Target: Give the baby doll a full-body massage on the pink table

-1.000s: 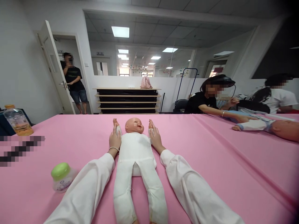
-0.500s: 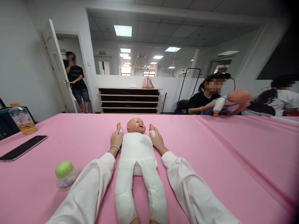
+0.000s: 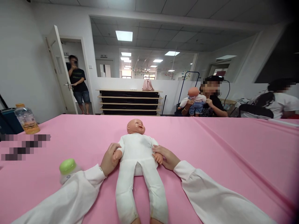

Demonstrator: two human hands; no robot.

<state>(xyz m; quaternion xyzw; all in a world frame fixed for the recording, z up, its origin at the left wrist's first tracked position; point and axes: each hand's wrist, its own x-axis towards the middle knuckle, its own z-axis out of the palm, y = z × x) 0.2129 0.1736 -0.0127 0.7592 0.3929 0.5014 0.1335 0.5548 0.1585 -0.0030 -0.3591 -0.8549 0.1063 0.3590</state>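
Grip: one sleeved forearm of a baby doll with a white cloth body and glossy peach head [image 3: 139,147] is held in the left hand [image 3: 109,160], fingers wrapped over the cloth. The other forearm is held likewise in the right hand [image 3: 170,157]; thumb positions can't be told, mostly hidden. Both doll arms are kept down along its sides. Doll is laid face-up at lower centre of frame, head toward the top, legs cut by the bottom edge. All supported by a smooth pink tablecloth [image 3: 210,165]. Lower left: a squat jar with a green lid [image 3: 68,167], partly covered by the white left sleeve [image 3: 60,194]. Left edge: clear bottle with orange cap and amber liquid [image 3: 28,119]. Right of upper centre: a second, blue-clothed doll [image 3: 195,101] is held upright by a black-shirted co-worker [image 3: 218,109].
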